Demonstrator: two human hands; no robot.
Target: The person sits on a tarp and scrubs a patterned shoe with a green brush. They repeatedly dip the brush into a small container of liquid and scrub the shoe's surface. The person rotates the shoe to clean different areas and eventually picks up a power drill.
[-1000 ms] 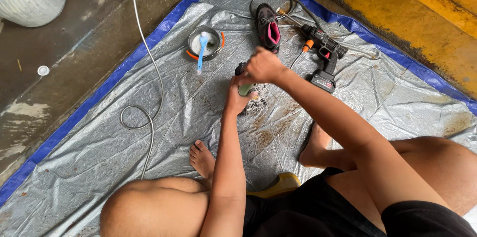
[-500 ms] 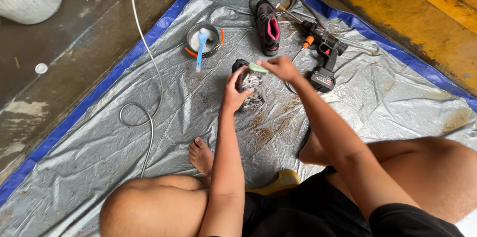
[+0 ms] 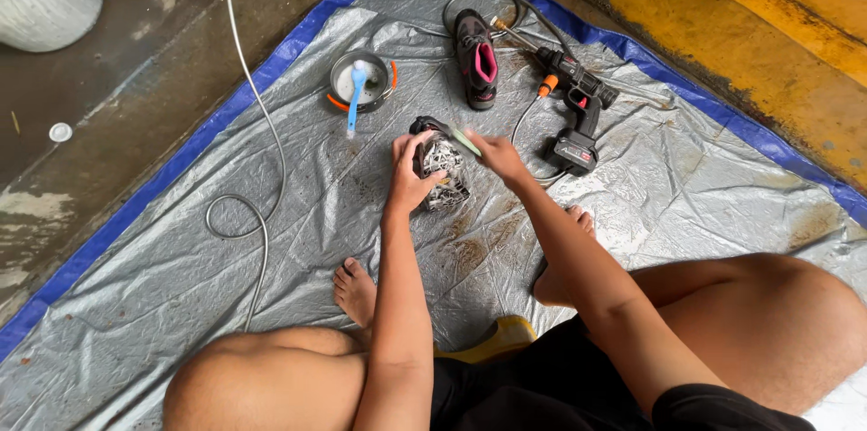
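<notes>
I sit on a grey tarp (image 3: pixel 271 286) with a blue edge. My left hand (image 3: pixel 409 176) grips a muddy dark shoe (image 3: pixel 442 171), turned so its patterned sole faces up. My right hand (image 3: pixel 497 156) is closed on a small green-handled brush (image 3: pixel 464 139), whose end rests against the shoe's far end. A second dark shoe with a pink lining (image 3: pixel 476 59) lies beyond, upright on the tarp.
A round metal bowl (image 3: pixel 336 79) holding a blue brush (image 3: pixel 356 92) sits at the far left. A black cordless spray gun (image 3: pixel 578 115) with an orange fitting lies to the right, hoses (image 3: pixel 262 214) trailing off. My bare feet and knees frame the near side. A yellow wall is at the far right.
My right hand with the brush has shifted across the shoe, first right, then back nearer. The left hand keeps hold of the shoe.
</notes>
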